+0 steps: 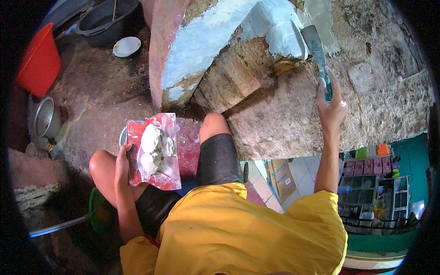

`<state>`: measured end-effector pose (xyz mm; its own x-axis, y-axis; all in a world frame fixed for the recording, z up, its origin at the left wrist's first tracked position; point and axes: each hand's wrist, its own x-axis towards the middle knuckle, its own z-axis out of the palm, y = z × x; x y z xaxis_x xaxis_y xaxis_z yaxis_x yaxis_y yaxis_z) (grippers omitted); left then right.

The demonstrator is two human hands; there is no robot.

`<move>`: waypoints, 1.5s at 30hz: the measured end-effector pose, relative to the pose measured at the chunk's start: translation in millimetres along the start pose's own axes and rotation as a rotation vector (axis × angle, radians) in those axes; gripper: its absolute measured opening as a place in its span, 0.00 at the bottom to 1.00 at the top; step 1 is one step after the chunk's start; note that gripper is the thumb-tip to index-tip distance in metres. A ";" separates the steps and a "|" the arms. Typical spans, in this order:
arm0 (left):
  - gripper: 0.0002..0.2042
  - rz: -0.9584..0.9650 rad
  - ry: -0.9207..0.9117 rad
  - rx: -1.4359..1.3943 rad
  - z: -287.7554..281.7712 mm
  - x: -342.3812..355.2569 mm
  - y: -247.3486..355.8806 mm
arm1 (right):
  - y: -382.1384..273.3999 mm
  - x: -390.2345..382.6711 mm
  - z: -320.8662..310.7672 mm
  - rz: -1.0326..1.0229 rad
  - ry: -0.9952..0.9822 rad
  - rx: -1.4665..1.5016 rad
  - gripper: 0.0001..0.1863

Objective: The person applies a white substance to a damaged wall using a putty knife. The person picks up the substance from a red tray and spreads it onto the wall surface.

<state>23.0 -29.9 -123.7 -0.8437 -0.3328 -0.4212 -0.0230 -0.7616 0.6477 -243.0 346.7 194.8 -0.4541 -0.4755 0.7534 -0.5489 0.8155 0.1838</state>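
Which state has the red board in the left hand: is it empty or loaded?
Loaded: lumps of white paste lie on the red board, which the left hand holds by its edge.

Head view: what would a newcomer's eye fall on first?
The yellow shirt fills the lower middle. Left of centre, the left hand grips a red board heaped with white paste; at upper right, the right hand holds a scraper. A red tub sits upper left.
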 end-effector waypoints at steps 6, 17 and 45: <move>0.22 0.014 0.024 0.030 8.4 -6.8 2.7 | 0.4 -5.5 -4.2 0.026 0.004 0.016 0.19; 0.21 0.029 -0.004 0.003 8.7 -5.5 2.6 | -10.9 12.8 -32.9 0.174 -0.101 0.261 0.17; 0.22 0.025 -0.036 0.031 3.9 -1.4 1.6 | -15.9 58.8 -63.9 0.102 -0.436 -0.067 0.18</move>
<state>22.0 -28.4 -119.6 -0.8632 -0.3309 -0.3812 -0.0172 -0.7354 0.6774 -216.2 326.9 276.5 -0.7645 -0.4748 0.4360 -0.4463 0.8779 0.1736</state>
